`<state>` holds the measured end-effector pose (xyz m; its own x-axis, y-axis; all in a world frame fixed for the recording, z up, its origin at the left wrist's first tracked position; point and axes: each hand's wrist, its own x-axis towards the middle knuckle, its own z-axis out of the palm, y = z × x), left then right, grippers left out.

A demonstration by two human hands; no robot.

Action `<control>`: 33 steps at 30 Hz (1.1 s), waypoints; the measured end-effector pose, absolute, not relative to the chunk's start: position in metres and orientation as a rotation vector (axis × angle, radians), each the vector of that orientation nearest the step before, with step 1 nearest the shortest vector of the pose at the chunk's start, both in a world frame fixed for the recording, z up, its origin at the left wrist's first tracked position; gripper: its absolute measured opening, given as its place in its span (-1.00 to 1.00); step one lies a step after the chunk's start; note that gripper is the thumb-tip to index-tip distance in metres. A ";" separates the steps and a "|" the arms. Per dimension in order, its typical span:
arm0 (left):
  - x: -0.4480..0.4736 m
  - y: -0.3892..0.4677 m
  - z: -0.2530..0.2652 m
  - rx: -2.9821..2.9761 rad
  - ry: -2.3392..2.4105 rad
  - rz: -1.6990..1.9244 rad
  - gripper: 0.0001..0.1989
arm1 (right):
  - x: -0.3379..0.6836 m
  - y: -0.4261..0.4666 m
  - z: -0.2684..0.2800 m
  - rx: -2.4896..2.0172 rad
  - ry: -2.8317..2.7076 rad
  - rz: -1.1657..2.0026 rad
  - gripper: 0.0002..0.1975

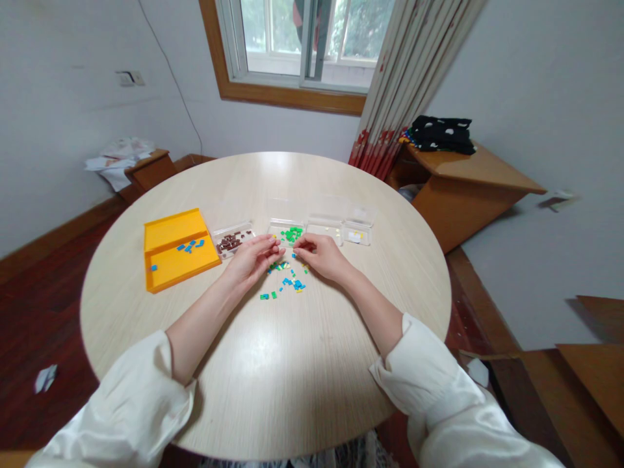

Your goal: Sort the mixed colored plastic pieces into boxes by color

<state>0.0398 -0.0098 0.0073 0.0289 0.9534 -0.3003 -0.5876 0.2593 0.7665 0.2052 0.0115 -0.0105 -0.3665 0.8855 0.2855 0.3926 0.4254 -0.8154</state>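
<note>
1. Two bare hands come close together over one round worktop [263,364], its pale surface streaked with fine wood grain.
2. The left hand [251,260] holds its fingers loosely curled above the scattered pieces; whether anything is pinched between them cannot be told.
3. The right hand [322,256] bends its fingers inward, with one small blue piece [294,255] right at the tips; whether it is gripped cannot be told.
4. Between and just below the hands lie loose blue, green and yellow pieces [298,285], small and angular, too closely clustered to count.
5. To the left sits one open, rectangular orange-yellow box [188,276], smooth and divided in two, with several blue rectangles [200,244] grouped and one more apart near its left side.
6. Four clear plastic trays [319,231] line up beyond the hands: one of many brown pieces [229,243], one of heaped green pieces [293,234], one of a few pale bits [338,233], and the smallest, with a few yellow bits [358,234].
7. Two cream sleeves [131,377], glossy and creased, cover the upper forearms.
</note>
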 end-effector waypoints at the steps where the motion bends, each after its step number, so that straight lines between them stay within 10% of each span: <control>1: 0.040 -0.010 0.007 0.505 0.923 1.270 -0.85 | 0.205 0.012 -0.011 -1.079 -1.934 0.834 -0.93; 33: 0.038 -0.007 -0.001 0.566 0.939 1.192 -0.86 | 0.204 0.018 -0.015 -1.014 -1.728 0.810 -0.85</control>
